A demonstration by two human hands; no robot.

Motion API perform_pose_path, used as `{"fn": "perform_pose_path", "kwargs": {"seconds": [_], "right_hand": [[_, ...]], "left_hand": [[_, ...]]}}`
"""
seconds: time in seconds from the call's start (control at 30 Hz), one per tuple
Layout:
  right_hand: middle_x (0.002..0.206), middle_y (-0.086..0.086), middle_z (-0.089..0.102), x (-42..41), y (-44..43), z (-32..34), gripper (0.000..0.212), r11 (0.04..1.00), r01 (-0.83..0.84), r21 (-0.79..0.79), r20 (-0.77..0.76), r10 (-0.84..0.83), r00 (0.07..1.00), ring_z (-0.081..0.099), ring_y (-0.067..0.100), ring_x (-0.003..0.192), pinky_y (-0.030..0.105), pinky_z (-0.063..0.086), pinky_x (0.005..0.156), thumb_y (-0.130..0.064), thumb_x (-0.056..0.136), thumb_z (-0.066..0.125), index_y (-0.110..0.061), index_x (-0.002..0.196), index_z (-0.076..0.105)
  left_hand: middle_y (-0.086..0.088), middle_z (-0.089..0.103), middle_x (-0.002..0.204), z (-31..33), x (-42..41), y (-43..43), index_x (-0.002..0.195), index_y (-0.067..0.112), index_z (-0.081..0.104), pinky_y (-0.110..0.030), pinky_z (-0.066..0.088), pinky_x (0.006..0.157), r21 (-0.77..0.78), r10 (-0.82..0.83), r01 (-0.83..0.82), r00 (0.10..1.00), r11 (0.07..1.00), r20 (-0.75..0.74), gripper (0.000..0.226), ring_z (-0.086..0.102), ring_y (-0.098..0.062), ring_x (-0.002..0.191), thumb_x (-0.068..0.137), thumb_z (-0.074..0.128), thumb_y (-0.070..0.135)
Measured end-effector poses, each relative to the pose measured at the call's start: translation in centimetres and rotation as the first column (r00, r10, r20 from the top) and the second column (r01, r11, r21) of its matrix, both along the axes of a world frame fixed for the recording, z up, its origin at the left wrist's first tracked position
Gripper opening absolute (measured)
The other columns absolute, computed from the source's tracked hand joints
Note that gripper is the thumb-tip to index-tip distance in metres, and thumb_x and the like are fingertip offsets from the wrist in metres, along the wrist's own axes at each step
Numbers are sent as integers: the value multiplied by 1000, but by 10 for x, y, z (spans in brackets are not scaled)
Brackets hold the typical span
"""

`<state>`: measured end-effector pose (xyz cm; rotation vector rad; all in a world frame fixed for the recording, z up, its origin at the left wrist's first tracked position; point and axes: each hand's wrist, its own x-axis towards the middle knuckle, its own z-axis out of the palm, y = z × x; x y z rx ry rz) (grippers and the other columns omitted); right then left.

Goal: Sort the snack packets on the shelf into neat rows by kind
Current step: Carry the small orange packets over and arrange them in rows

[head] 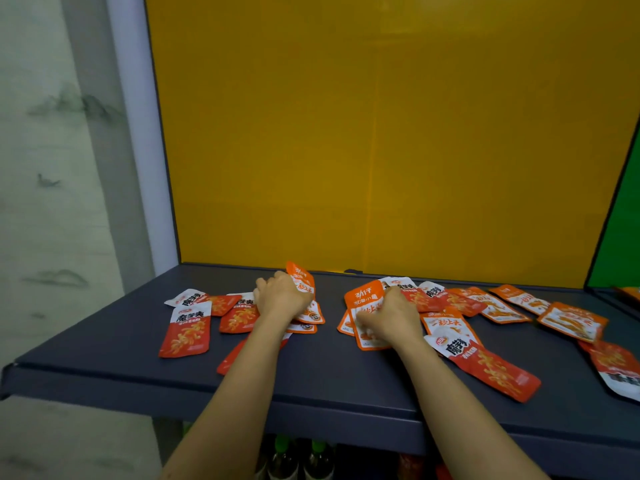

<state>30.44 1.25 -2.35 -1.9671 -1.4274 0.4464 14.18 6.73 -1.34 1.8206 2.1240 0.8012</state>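
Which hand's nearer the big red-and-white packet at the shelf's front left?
Left: the left hand is just right of that packet; the right hand is farther right again.

Premises appear to be a small shop. Evidence: a dark metal shelf with a yellow back panel, a green-backed bay adjoining, many matching snack packets on it, and bottles stocked on the level below.

The left hand and the right hand are bare; the forearms behind them are uncovered too.
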Motion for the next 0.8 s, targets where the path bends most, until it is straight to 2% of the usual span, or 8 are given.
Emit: {"fn": "perform_pose_path", "kwargs": {"seconds": [0.07, 0.2, 0.33, 0.43, 0.53, 0.67, 0.73, 0.8], "right_hand": [[130, 12, 53, 2, 2, -1, 64, 1000, -6, 8, -22, 6, 1000, 47, 32, 122, 41, 44, 95, -32, 75, 71, -5, 125, 42], [131, 15, 50, 4, 7, -1, 68, 1000, -7, -9, -29, 6, 1000, 47, 33, 122, 41, 43, 98, -32, 74, 73, -3, 127, 41], [134, 17, 47, 3, 13, 3, 77, 998, 10, -63, -29, -12, 1000, 43, 35, 125, 41, 43, 96, -28, 72, 74, -2, 132, 34], [134, 15, 47, 2, 18, 6, 81, 993, 32, -110, -29, -35, 999, 44, 34, 125, 40, 45, 92, -25, 68, 75, -5, 134, 32], [133, 13, 49, 1, 21, 10, 77, 991, 34, -129, -25, -38, 999, 48, 31, 122, 33, 43, 80, -25, 70, 76, -7, 132, 36], [125, 11, 56, 2, 24, 12, 62, 992, 22, -125, -53, -29, 998, 56, 28, 113, 30, 41, 72, -25, 73, 75, -6, 124, 45], [123, 10, 58, 2, 25, 10, 57, 994, 7, -109, -87, -17, 996, 56, 27, 112, 29, 41, 74, -24, 75, 74, -7, 122, 46], [124, 8, 58, 1, 24, 6, 52, 996, -12, -85, -97, 4, 995, 55, 27, 115, 30, 41, 79, -25, 78, 70, -9, 121, 47]], "left_hand": [[-15, 45, 137, 0, 2, -1, 130, 2, 39, -38, 31, 104, 12, -26, 25, 999, 1000, 20, 67, 33, -32, 130, 82, 61, 43], [-20, 35, 141, 1, 1, 2, 134, 2, 35, -38, 29, 107, -69, -34, 40, 995, 997, 95, 72, 30, -34, 133, 81, 64, 40], [-17, 41, 140, 4, 0, 3, 133, 0, 35, -37, 28, 107, -99, -43, 54, 993, 994, 114, 68, 33, -34, 133, 83, 64, 35], [-20, 46, 136, 3, 1, 6, 130, -3, 30, -41, 38, 104, -85, -29, 49, 974, 995, 225, 72, 41, -36, 129, 79, 71, 26], [-23, 50, 131, 2, 3, 7, 130, -4, 28, -43, 44, 95, -66, -34, 58, 948, 996, 317, 74, 50, -38, 121, 76, 74, 18], [-19, 57, 124, -1, 0, 12, 122, -1, 44, -42, 49, 93, -43, -31, 48, 941, 998, 338, 62, 56, -34, 113, 74, 76, 21], [-16, 62, 118, -4, -1, 14, 115, 2, 53, -44, 50, 92, -21, -43, 54, 932, 998, 360, 53, 60, -33, 107, 72, 76, 24], [-16, 62, 118, -6, -2, 16, 114, 2, 53, -45, 50, 92, 8, -57, 58, 924, 998, 378, 52, 60, -33, 106, 72, 76, 24]]}}
